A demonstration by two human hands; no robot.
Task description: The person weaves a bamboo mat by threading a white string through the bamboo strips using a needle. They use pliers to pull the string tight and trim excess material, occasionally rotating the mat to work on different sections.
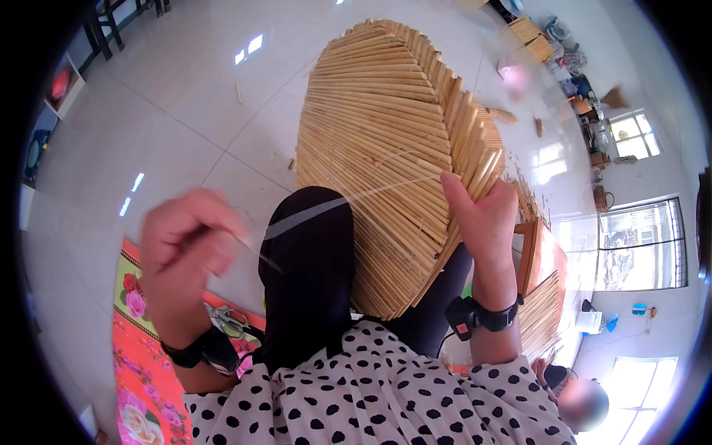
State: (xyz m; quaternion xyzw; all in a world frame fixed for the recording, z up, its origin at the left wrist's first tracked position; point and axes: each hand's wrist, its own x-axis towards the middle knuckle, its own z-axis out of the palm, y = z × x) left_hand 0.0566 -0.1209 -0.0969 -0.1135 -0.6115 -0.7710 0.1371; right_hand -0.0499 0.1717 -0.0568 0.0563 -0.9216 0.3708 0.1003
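We see a seated person in a polka-dot top at work on a fan-shaped panel of pale stalks [371, 141], which stands tilted at 12 to 1 o'clock, its lower end between black-trousered legs. At 3 o'clock, the right hand [486, 208] grips the panel's edge, thumb lying along the near face, a black band [497, 319] around the wrist. From beside that thumb, a pale thread [371, 191] crosses the stalks and the left knee [308, 237] toward 9 o'clock, where the left hand [182, 241] hangs with curled fingers. A thin dark strand shows at those fingertips, but the hand is blurred, and we cannot tell whether it is closed on the strand or on the thread. At 8 o'clock we find metal scissors [231, 320] beside the left wrist, near a red floral mat [144, 371]. More loose stalks [540, 315] lie at 4 o'clock; farther out that way, we glimpse another person [550, 374]. A barred window [641, 245] brightens the wall at 3 o'clock.
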